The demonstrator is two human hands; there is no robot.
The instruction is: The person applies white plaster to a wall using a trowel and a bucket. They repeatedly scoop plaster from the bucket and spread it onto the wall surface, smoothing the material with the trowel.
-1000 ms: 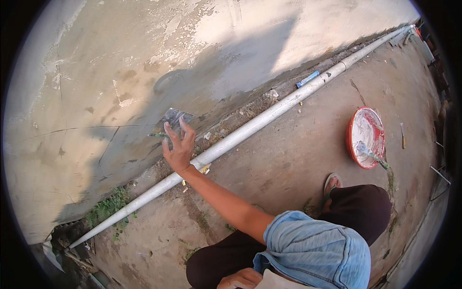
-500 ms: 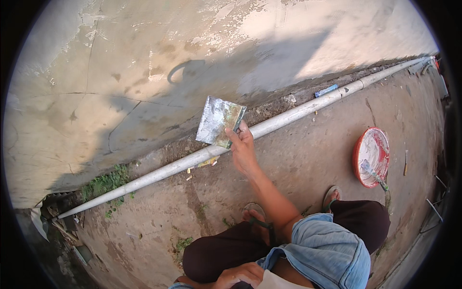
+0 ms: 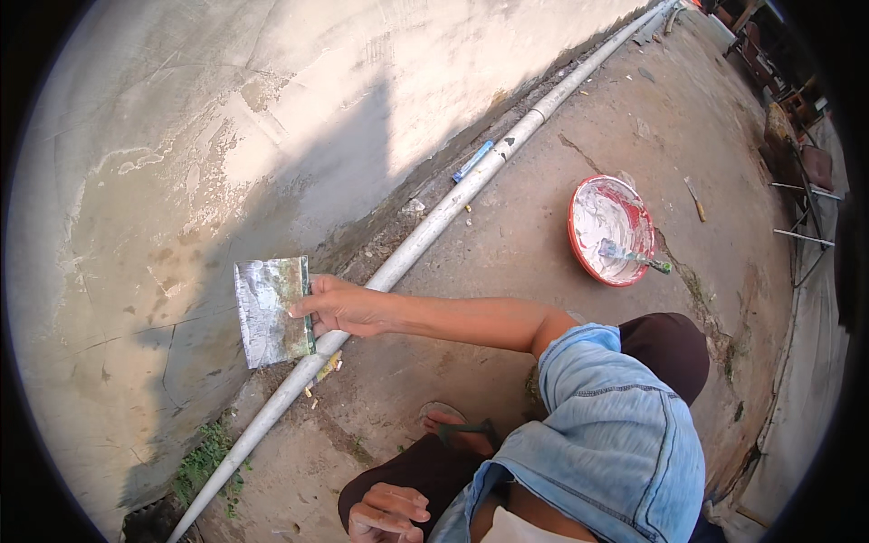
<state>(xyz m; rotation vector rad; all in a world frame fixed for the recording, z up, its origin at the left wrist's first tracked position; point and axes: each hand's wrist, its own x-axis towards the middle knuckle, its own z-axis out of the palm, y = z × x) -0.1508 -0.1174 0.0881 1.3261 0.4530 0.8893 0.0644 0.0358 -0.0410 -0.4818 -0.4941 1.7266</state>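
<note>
My right hand [image 3: 339, 306] grips a wide putty spreader [image 3: 272, 312] by its dark green edge. The thumb lies on its face and the fingers pass behind. White filler smears the pale flat blade, which is held close to the wall [image 3: 181, 190]; whether it touches I cannot tell. Near my bent knee, low in the view, my left hand [image 3: 389, 513] is empty, with its fingers loosely bent and apart.
On the right a red basin [image 3: 573, 231] coated with white paste holds a second scraper [image 3: 638, 257]. A long pale pipe [image 3: 425, 231] runs along the wall's foot. A blue tube-like object [image 3: 472, 161] lies beside it; a thin wooden-handled tool [image 3: 696, 201] lies beyond the basin.
My right arm has swung left and reaches farther out with the spreader. The view has turned right, and the left hand has lifted slightly, its fingers coming into sight.
</note>
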